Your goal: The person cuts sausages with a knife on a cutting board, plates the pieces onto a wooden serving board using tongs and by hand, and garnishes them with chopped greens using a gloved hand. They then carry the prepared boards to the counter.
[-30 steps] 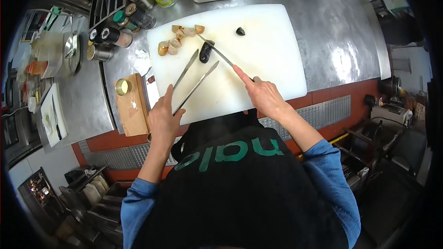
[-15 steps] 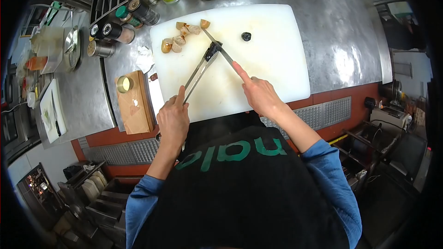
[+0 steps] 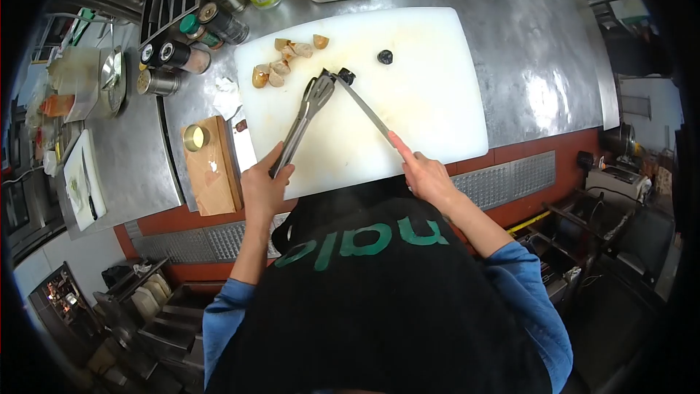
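Tongs (image 3: 300,122), black sausage (image 3: 348,75) and knife (image 3: 368,111) close together on white cutting board (image 3: 423,124)

Beside the cutting board's left edge lies a wooden block (image 3: 213,188), with a small metal cup (image 3: 195,138) near its far left corner. Browned chunks (image 3: 279,68) sit loosely grouped by the cutting board's upper left corner. At its lower left corner, the left hand (image 3: 264,184) pinches the tongs between thumb and curled fingers. The tongs slant up from that corner with their arms drawn close; something dark shows at their tips, but I cannot tell whether they nip it. The black sausage lies just right of those tips, nearer the upper edge than the lower. The knife's tip is at the sausage's left side; whether it cuts in cannot be told. Farther right, toward the upper edge, a round black slice (image 3: 385,57) lies apart. Over the lower edge, the right hand (image 3: 429,179) is wrapped round the knife's handle, index finger stretched forward along it.
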{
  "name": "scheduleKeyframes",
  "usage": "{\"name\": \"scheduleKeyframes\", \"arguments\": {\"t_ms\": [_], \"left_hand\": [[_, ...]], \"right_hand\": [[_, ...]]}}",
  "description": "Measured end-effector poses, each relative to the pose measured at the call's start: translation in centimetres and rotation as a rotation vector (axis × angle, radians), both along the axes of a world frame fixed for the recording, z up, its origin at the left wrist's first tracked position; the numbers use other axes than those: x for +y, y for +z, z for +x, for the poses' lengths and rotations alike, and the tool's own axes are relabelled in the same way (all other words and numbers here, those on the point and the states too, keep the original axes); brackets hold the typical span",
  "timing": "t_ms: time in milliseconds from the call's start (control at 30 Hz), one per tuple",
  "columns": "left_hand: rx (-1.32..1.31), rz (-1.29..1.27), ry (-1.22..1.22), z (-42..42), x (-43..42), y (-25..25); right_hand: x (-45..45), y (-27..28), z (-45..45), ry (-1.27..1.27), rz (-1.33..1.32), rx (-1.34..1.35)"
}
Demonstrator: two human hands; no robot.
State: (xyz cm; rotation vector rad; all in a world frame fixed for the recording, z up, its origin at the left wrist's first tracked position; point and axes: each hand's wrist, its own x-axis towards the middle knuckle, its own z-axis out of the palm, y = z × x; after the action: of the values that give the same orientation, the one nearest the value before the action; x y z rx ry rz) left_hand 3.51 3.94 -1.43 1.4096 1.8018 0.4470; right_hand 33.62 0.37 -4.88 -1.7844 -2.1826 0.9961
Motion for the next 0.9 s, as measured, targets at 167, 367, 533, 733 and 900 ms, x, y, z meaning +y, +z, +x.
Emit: {"name": "scheduleKeyframes", "arguments": {"t_ms": [167,367,533,733,900], "left_hand": [[-0.519,-0.324,0.056,-2.4,1.3,-0.5],[-0.141,0.042,-0.118,-3.1,-2.0,0.3],[0.378,0.263,-0.208,-1.0,-1.7,1.9],[0.468,0.322,-0.321,-0.6,-1.0,1.6],[0.425,0.337,-0.297,-0.9,-1.2,1.3]], "right_hand": [[1.0,2.9,0.2,0.051,0.093,0.060],[2.4,4.9,-0.3,0.171,0.012,-0.094],[3.0,4.8,-1.3,0.217,0.011,-0.172],[3.7,4.1,-2.6,0.192,0.023,-0.097],[3.0,1.0,-3.4,0.163,0.113,-0.031]]}}
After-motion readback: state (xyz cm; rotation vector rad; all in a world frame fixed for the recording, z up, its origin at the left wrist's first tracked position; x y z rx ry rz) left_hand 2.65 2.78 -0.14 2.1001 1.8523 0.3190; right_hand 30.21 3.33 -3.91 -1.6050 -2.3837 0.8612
